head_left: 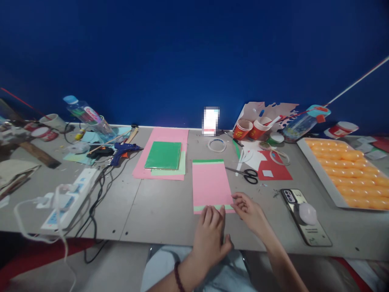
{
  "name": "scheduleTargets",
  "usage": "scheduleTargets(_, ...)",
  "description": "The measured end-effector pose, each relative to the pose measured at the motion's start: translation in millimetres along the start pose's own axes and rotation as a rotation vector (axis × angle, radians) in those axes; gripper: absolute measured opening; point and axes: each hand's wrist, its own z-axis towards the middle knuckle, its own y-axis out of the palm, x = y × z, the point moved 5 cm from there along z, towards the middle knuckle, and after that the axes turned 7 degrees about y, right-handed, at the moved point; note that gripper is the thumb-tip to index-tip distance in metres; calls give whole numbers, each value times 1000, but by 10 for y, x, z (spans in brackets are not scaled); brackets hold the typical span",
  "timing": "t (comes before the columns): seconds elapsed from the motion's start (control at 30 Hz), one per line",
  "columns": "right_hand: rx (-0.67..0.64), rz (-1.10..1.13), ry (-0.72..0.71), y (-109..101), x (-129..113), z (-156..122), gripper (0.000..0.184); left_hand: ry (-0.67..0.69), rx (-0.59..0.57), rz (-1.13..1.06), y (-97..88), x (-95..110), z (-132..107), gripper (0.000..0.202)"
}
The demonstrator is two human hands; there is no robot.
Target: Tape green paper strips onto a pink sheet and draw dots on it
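A pink sheet of paper (pixel 212 184) lies flat on the table before me, with a dark green strip (pixel 208 161) along its far edge and a pale green strip (pixel 199 209) near its close edge. My left hand (pixel 211 233) rests with outstretched fingers on the close edge, covering part of the pale strip. At the lower right corner, my right hand (pixel 249 213) touches the paper's side, its thumb and forefinger a little apart. Black-handled scissors (pixel 251 176) lie just right of the sheet, their blades pointing towards it.
Left are a green packet (pixel 164 155) on pink sheets, a blue glue gun (pixel 124 151) and a power strip (pixel 73 198) with cables. Right are red paper cups (pixel 242 129), red paper (pixel 275 172), a phone (pixel 305 219) and a tray of orange balloon-like rows (pixel 322 188).
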Motion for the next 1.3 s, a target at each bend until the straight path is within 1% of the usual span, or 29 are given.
scheduleTargets(0.1, 11, -3, -7, 0, -23, -6, 33, -10, 14, -18, -12, 8, 16, 71)
scheduleTargets(0.2, 8, -1, -9, 4, -29, -4, 33, 17, 27, -61, -13, 16, 39, 69)
scheduleTargets(0.33, 2, 7, -8, 5, 10, 8, 32, 63, 16, -67, -20, 15, 62, 69)
scheduleTargets(0.47, 3, 1, -15, 3, 40, 15, 33, 73, 5, -64, -48, 10, 86, 70)
scheduleTargets(0.63, 10, -11, -27, -1, 23, 10, 35, 73, -2, -9, -46, 50, 119, 72)
scheduleTargets(0.83, 24, -3, -21, -1, 12, -1, 33, 68, 23, 47, -45, 82, 149, 71)
scheduleTargets(1.03, 25, -10, -25, -1, 24, 7, 34, 164, 39, 13, 17, 151, 192, 60)
scheduleTargets(1.17, 22, -9, -28, -8, 16, 9, 33, 150, 31, 7, 20, 160, 194, 59)
scheduleTargets(1.3, 30, 3, -9, -34, 21, 7, 32, 142, 28, -4, -4, 154, 192, 66)
